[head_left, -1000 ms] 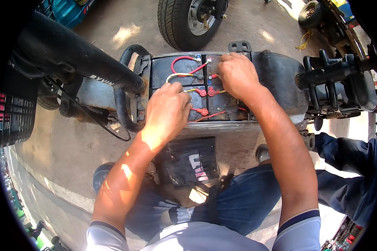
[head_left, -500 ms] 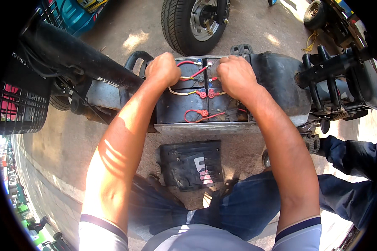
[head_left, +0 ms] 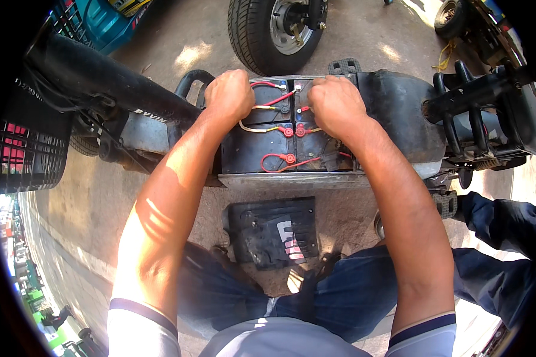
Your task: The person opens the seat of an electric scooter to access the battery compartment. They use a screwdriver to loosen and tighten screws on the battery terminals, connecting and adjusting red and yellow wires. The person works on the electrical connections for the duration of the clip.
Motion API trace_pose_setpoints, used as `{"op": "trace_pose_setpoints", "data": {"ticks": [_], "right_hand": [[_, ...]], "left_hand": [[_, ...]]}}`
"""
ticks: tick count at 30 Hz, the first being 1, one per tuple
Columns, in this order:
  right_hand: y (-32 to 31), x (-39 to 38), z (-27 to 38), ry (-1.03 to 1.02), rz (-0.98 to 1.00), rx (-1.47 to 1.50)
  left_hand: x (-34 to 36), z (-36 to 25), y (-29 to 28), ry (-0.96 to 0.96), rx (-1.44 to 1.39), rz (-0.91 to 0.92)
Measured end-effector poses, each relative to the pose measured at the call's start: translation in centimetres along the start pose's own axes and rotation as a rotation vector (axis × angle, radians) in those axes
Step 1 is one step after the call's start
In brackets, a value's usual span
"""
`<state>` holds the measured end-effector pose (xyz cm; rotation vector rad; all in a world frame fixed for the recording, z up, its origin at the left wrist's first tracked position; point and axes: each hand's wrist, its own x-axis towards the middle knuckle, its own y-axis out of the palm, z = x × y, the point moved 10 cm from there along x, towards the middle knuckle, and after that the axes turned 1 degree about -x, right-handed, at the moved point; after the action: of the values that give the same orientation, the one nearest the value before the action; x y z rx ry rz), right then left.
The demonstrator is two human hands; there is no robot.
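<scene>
My left hand [head_left: 229, 95] is closed at the far left corner of a metal battery box [head_left: 292, 181]. My right hand [head_left: 337, 106] is closed over the box's far right part. What either hand grips is hidden beneath the fingers. Between them lie black batteries [head_left: 250, 149] joined by cables. A red cable [head_left: 268, 83] runs from beside my left hand to a bolted terminal. A pale wire [head_left: 255, 129] ends in a red ring-shaped terminal cover [head_left: 287, 130], with another red cover [head_left: 301, 130] beside it. Nearer me, a red wire loop [head_left: 270, 162] lies on a battery.
The box sits in a vehicle frame, between a thick black tube [head_left: 107, 77] and a black seat-like cover [head_left: 396, 113]. A black panel [head_left: 268, 235] lies on the ground before me. A wheel [head_left: 274, 35] stands beyond; another person's dark trouser leg [head_left: 500, 226] is at right.
Both hands stay closed in nearly the same places. The thin wires beside my left hand have shifted slightly, and the whole view has moved a little.
</scene>
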<state>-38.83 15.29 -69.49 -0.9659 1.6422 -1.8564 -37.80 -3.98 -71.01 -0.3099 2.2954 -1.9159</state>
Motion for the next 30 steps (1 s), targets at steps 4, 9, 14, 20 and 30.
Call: {"op": "trace_pose_setpoints", "data": {"ticks": [4, 9, 14, 20, 30], "right_hand": [[0.3, -0.3, -0.6, -0.051, -0.012, -0.06], [0.1, 0.1, -0.1, -0.073, -0.038, -0.033], [0.1, 0.0, -0.3, -0.055, -0.039, -0.045], [0.0, -0.3, -0.5, -0.042, -0.042, -0.058], [0.1, -0.2, -0.6, -0.054, -0.017, -0.03]], "left_hand": [[-3.9, -3.0, -1.0, 0.173, -0.106, 0.0], [-5.2, -3.4, -0.5, 0.331, -0.084, -0.003], [-6.1, -4.9, -0.5, 0.533, -0.018, -0.041], [-5.8, -5.4, -0.4, 0.558, 0.023, -0.055], [-9.7, -5.6, -2.8, 0.516, -0.192, -0.069]]}}
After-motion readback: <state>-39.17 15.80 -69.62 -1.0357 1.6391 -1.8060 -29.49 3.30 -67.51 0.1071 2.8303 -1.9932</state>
